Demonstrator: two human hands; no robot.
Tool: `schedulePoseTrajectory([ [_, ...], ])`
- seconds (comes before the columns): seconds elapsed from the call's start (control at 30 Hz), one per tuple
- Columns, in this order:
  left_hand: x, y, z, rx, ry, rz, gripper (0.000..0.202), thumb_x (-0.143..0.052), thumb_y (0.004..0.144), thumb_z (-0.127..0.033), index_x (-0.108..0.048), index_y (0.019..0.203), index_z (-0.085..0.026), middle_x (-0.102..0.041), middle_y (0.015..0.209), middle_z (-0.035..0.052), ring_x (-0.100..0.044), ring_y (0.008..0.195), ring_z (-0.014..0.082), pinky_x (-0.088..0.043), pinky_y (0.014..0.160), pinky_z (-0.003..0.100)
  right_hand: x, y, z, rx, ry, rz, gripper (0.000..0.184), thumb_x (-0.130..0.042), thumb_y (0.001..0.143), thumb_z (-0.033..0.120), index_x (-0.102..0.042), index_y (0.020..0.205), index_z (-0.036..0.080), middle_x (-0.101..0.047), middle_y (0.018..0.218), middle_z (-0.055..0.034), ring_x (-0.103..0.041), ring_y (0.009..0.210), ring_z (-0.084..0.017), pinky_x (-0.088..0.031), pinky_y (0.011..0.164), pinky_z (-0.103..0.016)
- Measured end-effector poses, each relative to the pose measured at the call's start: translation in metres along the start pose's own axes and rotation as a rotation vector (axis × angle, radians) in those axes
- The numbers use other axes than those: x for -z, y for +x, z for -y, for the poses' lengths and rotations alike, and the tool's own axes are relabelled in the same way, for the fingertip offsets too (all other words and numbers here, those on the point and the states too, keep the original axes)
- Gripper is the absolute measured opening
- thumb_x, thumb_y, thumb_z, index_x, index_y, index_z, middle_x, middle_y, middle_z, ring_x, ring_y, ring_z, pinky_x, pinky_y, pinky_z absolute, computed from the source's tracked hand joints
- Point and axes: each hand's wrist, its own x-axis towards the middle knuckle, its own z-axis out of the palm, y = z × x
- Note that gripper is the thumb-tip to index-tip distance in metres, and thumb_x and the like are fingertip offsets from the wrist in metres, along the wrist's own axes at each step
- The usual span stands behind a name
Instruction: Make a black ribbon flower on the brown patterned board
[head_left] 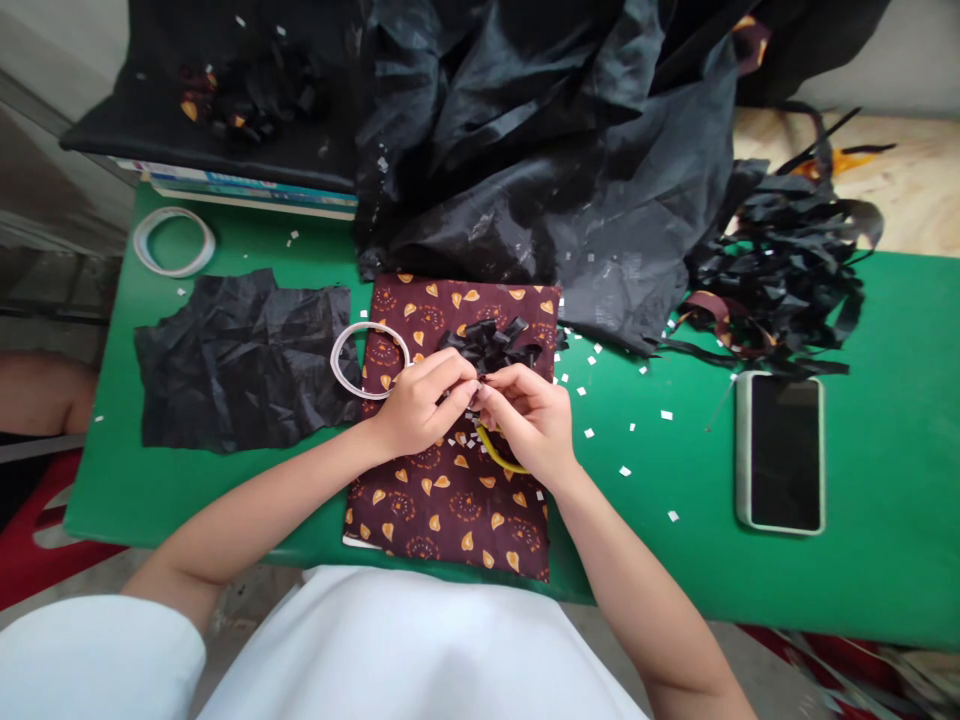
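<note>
My left hand [429, 402] and my right hand [531, 412] meet over the patterned maroon cloth cover [450, 515]. Thumbs and forefingers of both are closed in a pinch on a small dark end, seemingly a black strip; the fingers partly hide it. Just beyond the fingertips lies a cluster of looped black strips [491, 342]. Under my right hand a yellow curved handle [501, 455] shows in part, with small white paper bits around it. A thin white tape ring [335, 362] rests beside my left hand, overlapping the cover's left edge.
Crumpled black sheet [240, 360] lies left, near another tape ring [174, 272]. Large black fabric [525, 210] covers the back. A heap of black strips [795, 250] and a phone [784, 450] are right. White bits dot the green table [660, 580].
</note>
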Motion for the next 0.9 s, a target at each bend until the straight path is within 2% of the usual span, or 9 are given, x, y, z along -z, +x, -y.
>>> schedulePoseTrajectory([
  [0.27,-0.0005,-0.0005,-0.0002,0.018,0.015,-0.010,0.015,-0.049,0.095,-0.019,-0.051,0.081,-0.019,-0.056,0.072,-0.0021,-0.054,0.066,0.0089,-0.043,0.064,0.021,0.0005,-0.0010,0.0015,0.027,-0.033,0.012,0.014,-0.061,0.089,0.029,-0.060,0.078,0.021,-0.070,0.065,0.0012,-0.059,0.047,-0.009,-0.049,0.046,-0.022],
  [0.9,-0.0003,0.0010,-0.0018,-0.009,0.024,0.028,0.019,-0.048,0.093,-0.017,-0.047,0.075,-0.020,-0.052,0.067,-0.0027,-0.049,0.064,0.0105,-0.040,0.064,0.023,0.0009,-0.0006,-0.0004,0.086,-0.100,0.012,0.011,-0.060,0.086,0.026,-0.057,0.076,0.021,-0.062,0.058,0.0037,-0.055,0.045,-0.009,-0.043,0.043,-0.021],
])
